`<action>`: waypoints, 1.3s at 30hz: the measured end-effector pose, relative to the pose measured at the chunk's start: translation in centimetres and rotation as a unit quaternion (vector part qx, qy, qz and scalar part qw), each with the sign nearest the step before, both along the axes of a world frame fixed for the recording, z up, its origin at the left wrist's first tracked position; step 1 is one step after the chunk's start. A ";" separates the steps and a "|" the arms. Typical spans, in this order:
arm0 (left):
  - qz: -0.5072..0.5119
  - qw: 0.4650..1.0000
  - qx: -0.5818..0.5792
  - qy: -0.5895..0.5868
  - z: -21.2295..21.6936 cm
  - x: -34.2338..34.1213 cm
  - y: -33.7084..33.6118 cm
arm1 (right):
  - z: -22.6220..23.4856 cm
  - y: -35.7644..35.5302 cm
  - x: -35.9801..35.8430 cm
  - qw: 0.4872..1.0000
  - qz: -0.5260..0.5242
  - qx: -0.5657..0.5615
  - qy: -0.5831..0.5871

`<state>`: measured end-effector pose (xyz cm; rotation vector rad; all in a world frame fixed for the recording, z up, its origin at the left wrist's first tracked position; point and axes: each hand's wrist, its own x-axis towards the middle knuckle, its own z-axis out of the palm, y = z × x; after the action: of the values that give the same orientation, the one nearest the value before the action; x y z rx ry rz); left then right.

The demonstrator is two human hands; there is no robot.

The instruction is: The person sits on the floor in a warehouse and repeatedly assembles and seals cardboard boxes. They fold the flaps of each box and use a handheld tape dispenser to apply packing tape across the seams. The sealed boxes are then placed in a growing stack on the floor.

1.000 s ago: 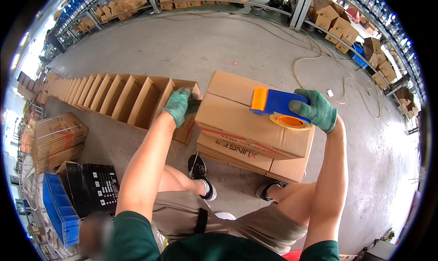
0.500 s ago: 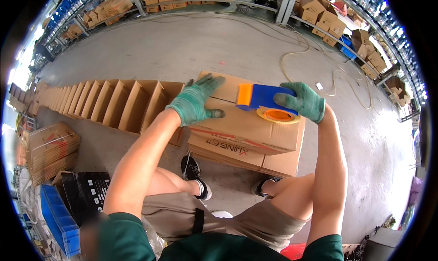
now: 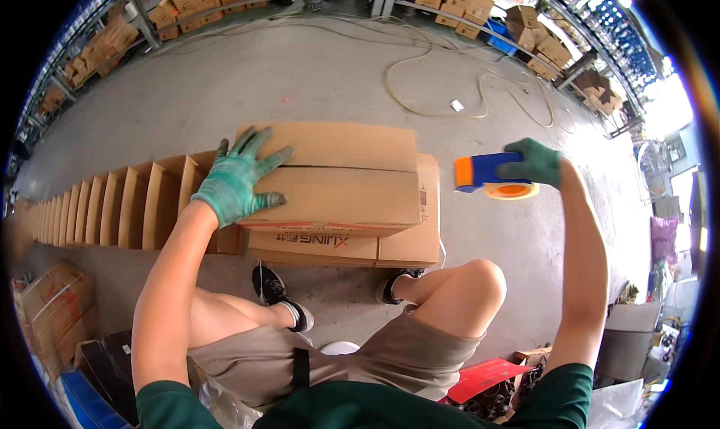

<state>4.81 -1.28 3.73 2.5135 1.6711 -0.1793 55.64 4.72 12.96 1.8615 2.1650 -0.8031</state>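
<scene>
In front of me a closed cardboard box (image 3: 345,195) lies with its top flaps meeting along a dark seam that runs left to right. It rests on a stack of flattened cartons (image 3: 430,223). My left hand (image 3: 234,180), in a green glove, presses on the box's left end, its fingers spread. Off the box's right side, my gloved right hand (image 3: 537,163) grips a blue tape dispenser (image 3: 498,164) with an orange front and a roll of tape. The dispenser is held in the air, apart from the box.
A long row of open cartons (image 3: 135,204) stretches away to the left. Loose hoses (image 3: 390,80) lie on the floor beyond the box. Shelving with small cartons (image 3: 461,7) lines the back. A red sheet (image 3: 484,376) and a strapped carton bundle (image 3: 60,313) are near me.
My right hand has carried the tape dispenser from the box's top out past its right side. My left hand stays on the box's left end. The view has swung right.
</scene>
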 end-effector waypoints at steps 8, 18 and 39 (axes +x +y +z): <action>-0.020 0.991 0.009 0.133 1.1 4.1 -0.3 | -6.7 0.2 -5.1 0.993 0.073 -0.028 0.089; -0.276 0.961 -0.001 -0.028 -0.2 19.8 5.0 | -3.3 -3.0 -10.2 0.995 0.099 -0.018 0.005; -0.024 0.993 0.098 -0.064 -2.8 9.4 3.9 | -24.1 -4.6 -10.2 0.992 0.038 0.109 0.055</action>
<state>14.22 2.60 0.93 2.6416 1.6516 0.1474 45.46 0.15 -11.19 1.8562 2.4640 -0.6936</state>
